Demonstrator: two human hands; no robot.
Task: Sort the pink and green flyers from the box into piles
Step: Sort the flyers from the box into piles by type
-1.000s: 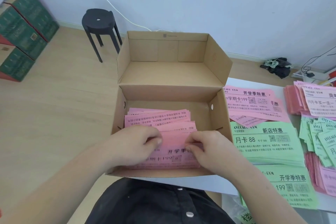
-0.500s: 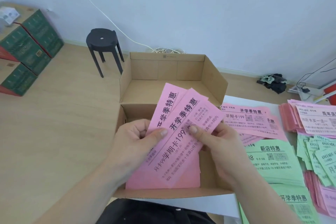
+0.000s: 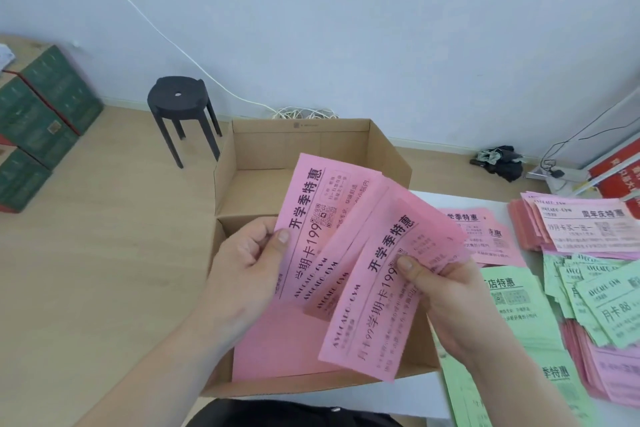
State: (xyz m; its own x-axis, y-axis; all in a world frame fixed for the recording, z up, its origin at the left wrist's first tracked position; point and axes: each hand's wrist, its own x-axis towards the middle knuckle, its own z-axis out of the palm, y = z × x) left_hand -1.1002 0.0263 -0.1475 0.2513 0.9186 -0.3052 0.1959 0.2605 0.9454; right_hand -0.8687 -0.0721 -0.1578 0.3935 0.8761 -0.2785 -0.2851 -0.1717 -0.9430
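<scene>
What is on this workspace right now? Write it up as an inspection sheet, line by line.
Surface: white table, its right side mostly covered by paper.
Job's things: open cardboard box with pink paper inside; pink flyers fanned above it; pink pile and green pile on the table; mixed stacks at the right edge.
Clutter: dark cloth bundle on the floor; red item, unclear what.
Hands: left hand and right hand both grip the pink flyers, thumbs on top.
Cables: white cable down the wall, coiled behind the box; black cable at right.
Surroundings: black stool, green cartons, wooden floor.
</scene>
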